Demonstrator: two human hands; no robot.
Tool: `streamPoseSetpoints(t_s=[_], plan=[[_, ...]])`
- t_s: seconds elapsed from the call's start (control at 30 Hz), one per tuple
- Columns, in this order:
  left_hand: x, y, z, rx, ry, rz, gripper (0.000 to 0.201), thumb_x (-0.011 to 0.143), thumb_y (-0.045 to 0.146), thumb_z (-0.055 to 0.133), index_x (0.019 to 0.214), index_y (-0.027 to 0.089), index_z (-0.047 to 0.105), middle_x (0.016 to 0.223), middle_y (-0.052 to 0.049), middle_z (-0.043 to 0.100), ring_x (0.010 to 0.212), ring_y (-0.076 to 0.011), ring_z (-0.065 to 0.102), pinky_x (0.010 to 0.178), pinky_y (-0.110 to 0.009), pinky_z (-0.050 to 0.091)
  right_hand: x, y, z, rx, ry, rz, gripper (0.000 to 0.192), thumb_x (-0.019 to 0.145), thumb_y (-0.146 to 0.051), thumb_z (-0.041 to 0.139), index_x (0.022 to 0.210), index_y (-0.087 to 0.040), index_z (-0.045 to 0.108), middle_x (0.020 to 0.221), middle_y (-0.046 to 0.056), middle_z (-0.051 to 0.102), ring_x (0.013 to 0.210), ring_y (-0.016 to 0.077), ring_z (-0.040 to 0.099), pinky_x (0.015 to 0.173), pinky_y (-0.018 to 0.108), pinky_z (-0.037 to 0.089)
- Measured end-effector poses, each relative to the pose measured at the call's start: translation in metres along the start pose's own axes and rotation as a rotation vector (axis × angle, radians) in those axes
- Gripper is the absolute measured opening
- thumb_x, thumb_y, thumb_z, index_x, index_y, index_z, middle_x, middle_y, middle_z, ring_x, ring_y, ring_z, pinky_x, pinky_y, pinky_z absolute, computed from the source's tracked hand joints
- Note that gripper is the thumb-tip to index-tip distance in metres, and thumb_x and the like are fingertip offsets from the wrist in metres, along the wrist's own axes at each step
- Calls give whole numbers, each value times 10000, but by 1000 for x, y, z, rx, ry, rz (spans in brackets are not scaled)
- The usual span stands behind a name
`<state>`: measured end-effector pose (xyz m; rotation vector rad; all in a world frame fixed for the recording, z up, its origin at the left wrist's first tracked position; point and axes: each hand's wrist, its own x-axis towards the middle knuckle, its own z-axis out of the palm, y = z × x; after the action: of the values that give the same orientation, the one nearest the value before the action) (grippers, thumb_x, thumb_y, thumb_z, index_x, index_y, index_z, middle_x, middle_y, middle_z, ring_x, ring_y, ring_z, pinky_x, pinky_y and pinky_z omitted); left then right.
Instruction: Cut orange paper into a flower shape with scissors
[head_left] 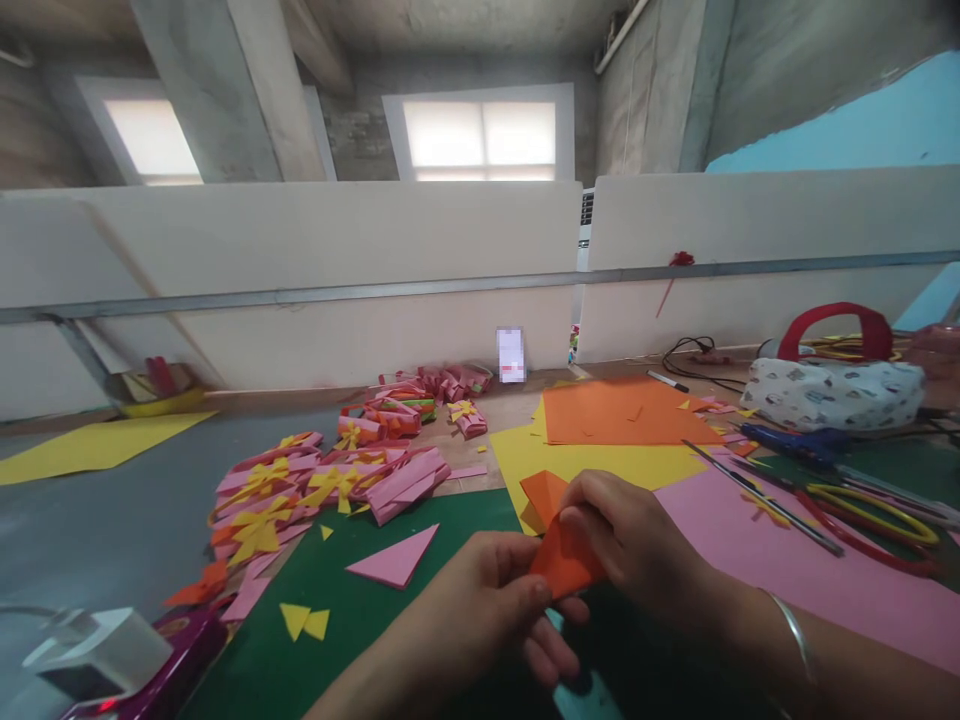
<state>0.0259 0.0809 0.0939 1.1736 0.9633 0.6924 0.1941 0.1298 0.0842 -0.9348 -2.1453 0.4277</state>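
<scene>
A folded piece of orange paper (561, 556) is pinched between both my hands above the green cutting mat (360, 620). My left hand (480, 610) grips its lower left edge with thumb and fingers. My right hand (637, 540), with a silver bangle at the wrist, holds its upper right side. Another small orange folded piece (541, 492) lies just behind on the yellow sheet (600, 462).
A pile of pink paper bows with yellow ribbons (322, 490) lies to the left. A pink triangle (394, 558) and yellow scraps (305, 622) rest on the mat. Orange sheets (622, 412), a pink sheet (780, 570), scissors (862, 510), a blue glue gun (795, 440) and a patterned bag (832, 390) sit to the right.
</scene>
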Motion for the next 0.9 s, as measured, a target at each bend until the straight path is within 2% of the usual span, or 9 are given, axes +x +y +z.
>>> streamPoseSetpoints(t_s=[0.13,0.27,0.4,0.53,0.63,0.67,0.73,0.77,0.9], plan=[[-1,-1,-3,59,43,-96,146,788,278,528,796,136,563,679,-29,675,543,-108,644,496,-200,462,5,5,-8,1,9,2,154,862,-171,437,735,-184,522,694,5,591,619,129,525,559,236,386],[-2,1,-15,171,147,-175,141,807,270,474,756,152,532,584,-5,645,468,-97,599,399,-168,343,13,13,-21,-27,96,25,142,865,-168,443,744,-178,518,668,5,575,612,131,518,557,235,378],[0,9,-17,211,389,40,296,813,413,488,865,143,599,720,-21,666,603,-103,599,523,-201,409,9,10,-14,-12,43,-17,132,847,-153,454,730,-179,510,671,2,574,607,124,513,554,227,373],[5,5,-5,271,297,41,218,668,323,662,759,125,652,660,-1,622,565,-100,515,515,-213,359,0,0,3,-19,-31,-93,162,838,-116,423,709,-176,500,673,5,554,604,122,491,550,230,354],[6,-1,1,296,355,75,141,643,255,666,608,123,633,565,15,558,547,-102,470,527,-226,340,-1,-4,2,27,-91,-107,72,834,-152,486,791,-166,542,743,18,579,653,130,510,578,233,374],[5,-2,0,335,407,127,129,650,245,659,595,131,631,569,15,554,565,-110,476,544,-233,348,0,-4,0,50,-116,-94,68,805,-196,567,863,-163,557,804,28,597,697,140,528,606,241,392],[4,-4,-3,475,505,281,138,674,240,649,572,151,626,578,14,549,590,-121,485,560,-238,350,1,-4,-6,68,-170,-47,327,690,-258,723,959,-163,563,889,41,614,758,162,546,645,258,414],[3,-4,-6,559,536,367,156,693,247,645,565,159,625,584,13,551,598,-123,492,564,-237,350,2,-3,-7,68,-188,-16,369,645,-254,761,949,-164,572,883,35,621,754,163,550,644,258,416],[-1,-5,-14,762,501,581,138,751,218,611,629,187,668,649,5,610,624,-113,548,583,-214,375,1,-1,-8,117,-194,53,158,658,-166,742,724,-167,599,691,-27,611,620,108,527,556,206,372]])
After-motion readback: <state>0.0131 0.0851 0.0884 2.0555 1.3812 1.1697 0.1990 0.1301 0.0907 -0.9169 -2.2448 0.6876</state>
